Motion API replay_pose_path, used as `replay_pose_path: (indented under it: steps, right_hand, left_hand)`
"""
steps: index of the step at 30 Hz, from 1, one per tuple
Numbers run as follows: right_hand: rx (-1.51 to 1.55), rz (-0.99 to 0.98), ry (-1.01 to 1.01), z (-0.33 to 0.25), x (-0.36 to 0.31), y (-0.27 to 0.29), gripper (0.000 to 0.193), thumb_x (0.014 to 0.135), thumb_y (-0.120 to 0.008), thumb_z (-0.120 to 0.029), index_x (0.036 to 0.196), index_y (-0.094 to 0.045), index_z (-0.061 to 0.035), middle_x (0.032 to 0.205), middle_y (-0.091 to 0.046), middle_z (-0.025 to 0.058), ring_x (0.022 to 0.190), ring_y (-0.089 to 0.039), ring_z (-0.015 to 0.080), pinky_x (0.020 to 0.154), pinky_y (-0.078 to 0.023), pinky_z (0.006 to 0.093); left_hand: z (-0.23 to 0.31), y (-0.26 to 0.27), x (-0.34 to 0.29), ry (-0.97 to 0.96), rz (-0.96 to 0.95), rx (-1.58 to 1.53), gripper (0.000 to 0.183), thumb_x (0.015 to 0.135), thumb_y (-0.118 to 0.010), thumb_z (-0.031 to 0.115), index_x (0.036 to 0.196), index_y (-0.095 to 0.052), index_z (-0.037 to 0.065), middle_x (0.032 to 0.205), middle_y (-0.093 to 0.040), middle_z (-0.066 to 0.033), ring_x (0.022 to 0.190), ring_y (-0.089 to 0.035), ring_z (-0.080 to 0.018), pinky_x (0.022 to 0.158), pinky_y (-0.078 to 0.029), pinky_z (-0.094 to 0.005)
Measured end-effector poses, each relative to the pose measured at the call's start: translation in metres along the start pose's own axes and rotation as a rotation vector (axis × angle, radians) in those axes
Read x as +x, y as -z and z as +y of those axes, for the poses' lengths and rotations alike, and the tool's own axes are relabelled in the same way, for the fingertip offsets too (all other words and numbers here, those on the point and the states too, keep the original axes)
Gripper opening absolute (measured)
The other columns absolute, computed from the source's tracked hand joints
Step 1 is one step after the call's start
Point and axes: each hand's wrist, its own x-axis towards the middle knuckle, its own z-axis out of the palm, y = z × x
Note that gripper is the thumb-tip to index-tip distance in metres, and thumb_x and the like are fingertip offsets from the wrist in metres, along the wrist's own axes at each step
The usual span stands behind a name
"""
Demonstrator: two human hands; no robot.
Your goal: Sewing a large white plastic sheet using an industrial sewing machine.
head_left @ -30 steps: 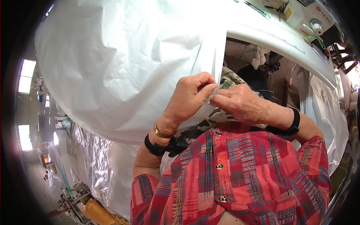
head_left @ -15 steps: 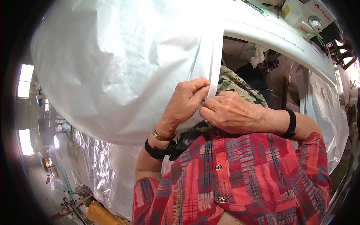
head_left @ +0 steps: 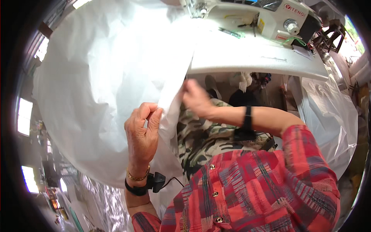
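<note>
A large white woven-plastic sheet [head_left: 104, 85] spreads over the left side and hangs down in front of me. My left hand [head_left: 143, 133] is closed in a pinch on its right-hand edge, thumb and forefinger together. Farther along that same edge is my right hand [head_left: 198, 99], smeared by motion. Its fingertips come close to the sheet, but whether they touch it I cannot make out. A wristband sits on each wrist, the left one carrying a small black device [head_left: 156, 181].
A white sewing machine [head_left: 270, 24] stands on a pale worktable [head_left: 247, 58] beyond the sheet. Small tools, among them green-handled snips [head_left: 231, 33], lie beside it. Clear plastic sheeting [head_left: 328, 116] hangs at the right. A dark stool [head_left: 330, 36] stands farther off.
My hands have moved apart. The left went left and down with the sheet's edge, while the right moved left and up. My view has shifted, bringing more of the sewing machine in.
</note>
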Motion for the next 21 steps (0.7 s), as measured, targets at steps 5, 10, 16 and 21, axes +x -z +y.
replay_pose_path:
  steps: [5, 10, 16, 21]
  right_hand:
    - [-0.189, -0.484, 0.332, -0.064, 0.025, -0.050, 0.024, 0.089, -0.058, -0.017, 0.107, -0.064, -0.0017, 0.102, -0.067, 0.0179, 0.096, -0.065, 0.0244, 0.082, -0.052, 0.0368]
    - [-0.132, -0.483, 0.325, -0.033, 0.012, -0.044, 0.025, 0.090, -0.056, -0.018, 0.106, -0.065, -0.0017, 0.097, -0.068, 0.0179, 0.092, -0.066, 0.0243, 0.079, -0.053, 0.0367]
    - [-0.084, -0.539, 0.294, 0.020, -0.014, 0.012, 0.026, 0.091, -0.055, -0.019, 0.105, -0.067, -0.0018, 0.092, -0.069, 0.0179, 0.086, -0.068, 0.0241, 0.076, -0.054, 0.0366]
    - [-0.537, -0.360, -0.378, -0.060, 0.050, 0.087, 0.035, 0.096, -0.051, -0.022, 0.082, -0.068, 0.0052, 0.069, -0.070, 0.0109, 0.062, -0.067, 0.0142, 0.060, -0.055, 0.0283]
  left_hand:
    - [0.053, 0.015, 0.033, -0.441, -0.200, 0.305, 0.009, 0.090, -0.060, 0.004, 0.081, -0.058, 0.000, 0.071, -0.060, -0.0113, 0.066, -0.055, -0.0297, 0.078, -0.045, -0.0352]
    - [0.016, -0.001, 0.013, -0.314, -0.470, 0.305, 0.007, 0.089, -0.057, 0.003, 0.082, -0.058, 0.006, 0.073, -0.062, -0.0101, 0.071, -0.059, -0.0288, 0.094, -0.037, -0.0435]
    - [-0.028, -0.051, -0.043, -0.291, -0.288, 0.316, 0.003, 0.089, -0.057, 0.002, 0.092, -0.058, 0.005, 0.066, -0.057, -0.0090, 0.064, -0.057, -0.0292, 0.094, -0.036, -0.0444]
    - [-0.028, -0.060, -0.054, -0.236, -0.124, 0.176, 0.003, 0.091, -0.060, 0.005, 0.088, -0.060, 0.003, 0.063, -0.057, -0.0080, 0.059, -0.055, -0.0287, 0.090, -0.040, -0.0422]
